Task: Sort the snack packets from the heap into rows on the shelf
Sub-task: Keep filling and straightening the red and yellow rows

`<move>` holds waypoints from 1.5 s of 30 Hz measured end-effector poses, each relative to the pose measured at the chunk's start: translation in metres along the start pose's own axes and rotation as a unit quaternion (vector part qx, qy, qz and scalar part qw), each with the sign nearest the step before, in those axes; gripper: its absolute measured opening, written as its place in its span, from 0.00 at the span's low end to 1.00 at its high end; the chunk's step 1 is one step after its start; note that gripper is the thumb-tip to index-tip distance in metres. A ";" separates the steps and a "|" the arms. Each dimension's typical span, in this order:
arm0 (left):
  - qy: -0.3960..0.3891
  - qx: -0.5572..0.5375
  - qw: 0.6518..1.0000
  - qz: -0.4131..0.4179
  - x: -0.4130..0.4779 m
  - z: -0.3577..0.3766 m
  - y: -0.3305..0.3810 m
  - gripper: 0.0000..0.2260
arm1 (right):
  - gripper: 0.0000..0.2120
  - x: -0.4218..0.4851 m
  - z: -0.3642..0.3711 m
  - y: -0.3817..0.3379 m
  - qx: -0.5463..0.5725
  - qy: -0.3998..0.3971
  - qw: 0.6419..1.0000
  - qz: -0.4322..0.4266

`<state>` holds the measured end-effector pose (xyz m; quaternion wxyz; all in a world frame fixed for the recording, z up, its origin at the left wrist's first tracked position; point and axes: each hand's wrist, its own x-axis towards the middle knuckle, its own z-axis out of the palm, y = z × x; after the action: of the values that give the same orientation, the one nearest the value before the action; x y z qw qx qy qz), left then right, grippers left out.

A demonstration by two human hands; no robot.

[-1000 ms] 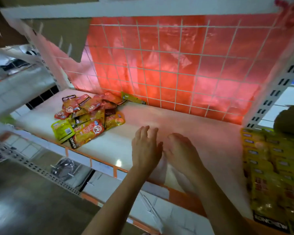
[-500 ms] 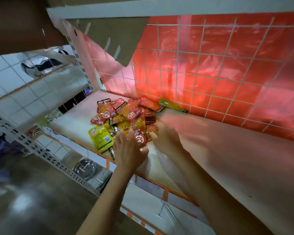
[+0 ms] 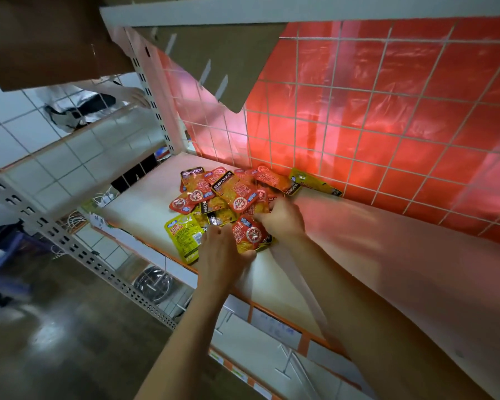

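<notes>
The heap (image 3: pixel 228 194) of flat, glossy foil snack packets, mostly red and yellow, lies on the smooth pale shelf (image 3: pixel 145 203). Behind the heap is a white wire grid (image 3: pixel 358 116) over crinkled red plastic. At the heap's near edge, a red packet with a round emblem (image 3: pixel 250 233) sits between the left hand (image 3: pixel 224 249) and right hand (image 3: pixel 283 219). Both hands have bent fingers touching packets, but I cannot tell whether either is gripping. A yellow-green packet (image 3: pixel 184 235) lies at the heap's near-left corner.
</notes>
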<state>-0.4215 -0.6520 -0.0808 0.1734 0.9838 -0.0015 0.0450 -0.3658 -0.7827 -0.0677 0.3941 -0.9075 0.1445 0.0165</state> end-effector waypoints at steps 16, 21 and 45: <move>-0.048 -0.402 0.914 -0.009 -0.003 0.023 0.096 0.17 | 0.09 -0.044 -0.089 0.104 0.230 0.136 0.962 0.056; -0.110 -0.488 0.866 0.011 -0.023 0.041 0.150 0.14 | 0.12 -0.080 -0.138 0.148 0.234 0.197 0.948 0.089; -0.313 -0.541 0.777 0.076 -0.234 0.100 0.423 0.02 | 0.18 -0.286 -0.351 0.358 0.146 0.369 0.903 0.165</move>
<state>-0.6538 -1.0868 -0.0508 0.6633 0.6842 -0.1544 -0.2608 -0.7676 -1.1960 -0.0395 0.4324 -0.7438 0.4282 -0.2765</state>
